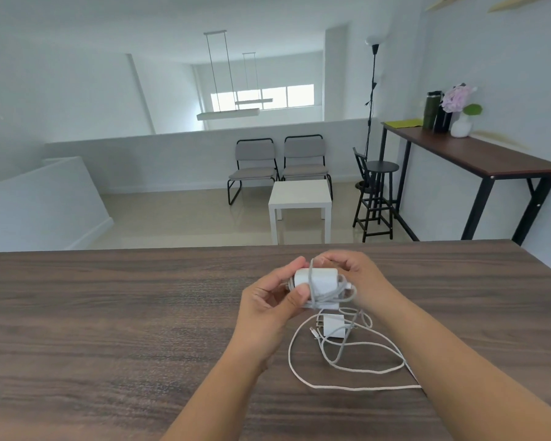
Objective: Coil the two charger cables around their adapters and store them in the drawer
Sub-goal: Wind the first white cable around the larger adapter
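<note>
Adapter (315,278), w/ a few cable turns on, is being gripped between left hand (268,310) & right hand (350,278) pinching the cable; 2nd charger (333,326) is lying uncoiled just below the hands, drawer not in view.

I count two white square charger adapters (315,278) (334,326), two white braided cables (347,387) (312,288), two grey padded chairs (253,167) (304,162), two dark bottles (431,109) (442,117).

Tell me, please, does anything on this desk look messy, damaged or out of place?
Nothing looks damaged. The small adapter lies on the desk with its white cable in loose, crossing loops. The left hand and right hand hold the larger adapter, partly wrapped.
</note>
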Demonstrator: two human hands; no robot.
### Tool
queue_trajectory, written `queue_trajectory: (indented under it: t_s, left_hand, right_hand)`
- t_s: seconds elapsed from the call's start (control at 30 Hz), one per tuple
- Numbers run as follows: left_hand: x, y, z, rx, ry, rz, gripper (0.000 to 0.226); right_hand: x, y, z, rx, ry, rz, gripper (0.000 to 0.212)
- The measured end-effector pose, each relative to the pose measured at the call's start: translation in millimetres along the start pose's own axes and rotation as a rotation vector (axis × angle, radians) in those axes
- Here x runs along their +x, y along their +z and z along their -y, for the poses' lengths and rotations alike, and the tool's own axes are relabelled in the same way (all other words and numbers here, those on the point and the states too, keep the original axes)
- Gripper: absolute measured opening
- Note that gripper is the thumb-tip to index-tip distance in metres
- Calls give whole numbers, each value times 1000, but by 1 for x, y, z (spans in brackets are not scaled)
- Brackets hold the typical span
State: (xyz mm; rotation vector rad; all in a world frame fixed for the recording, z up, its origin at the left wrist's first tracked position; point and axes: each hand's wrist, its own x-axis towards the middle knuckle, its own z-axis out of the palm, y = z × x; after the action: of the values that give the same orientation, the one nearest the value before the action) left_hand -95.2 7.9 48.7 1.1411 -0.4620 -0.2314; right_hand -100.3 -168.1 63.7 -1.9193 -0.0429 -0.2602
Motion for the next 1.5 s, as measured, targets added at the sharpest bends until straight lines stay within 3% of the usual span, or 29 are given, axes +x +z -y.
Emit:
queue_trajectory:
  t_s: [0.1,0.2,0.37,0.5,0.73,0.83,1.0,1.17,1.23,1.3,1.4,1.5]
  left_hand:
    - [7,2,0,-76,6,-87,41]
    - [12,6,1,-81,19,-206,43]
    - [17,-6,-2,336,189,-336,43]
    - [16,-19,-8,548,268,-264,39]
    - [7,-25,-12,605,182,-35,41]
    - [4,-26,-14,549,120,17,39]
    - [1,-27,-9,268,68,45,49]
    - [-2,-13,0,-97,-11,-6,67]
    - [-3,-2,4,-214,-49,-49,58]
    - [-4,5,7,-293,-96,-48,52]
    - [-5,6,13,-341,-137,13,64]
    - [-5,3,14,-277,-195,64,60]
  right_hand:
    - [-16,17,-9,-90,56,-25,26]
    - [-33,30,-14,-319,-47,-85,21]
    - [-50,24,-4,-759,-155,-6,22]
    - [-48,0,8,-779,-292,29,26]
    - [-26,-18,27,-735,-394,87,13]
    - [-22,-16,30,-625,-336,136,9]
    - [-19,-9,34,-150,-165,230,13]
    - [-26,6,30,372,-45,67,16]
    - [-28,12,25,509,-37,-24,14]
    - [-29,15,22,561,-27,-92,13]
    - [-32,14,19,571,-38,-125,14]
    - [-34,15,16,622,-36,-123,14]
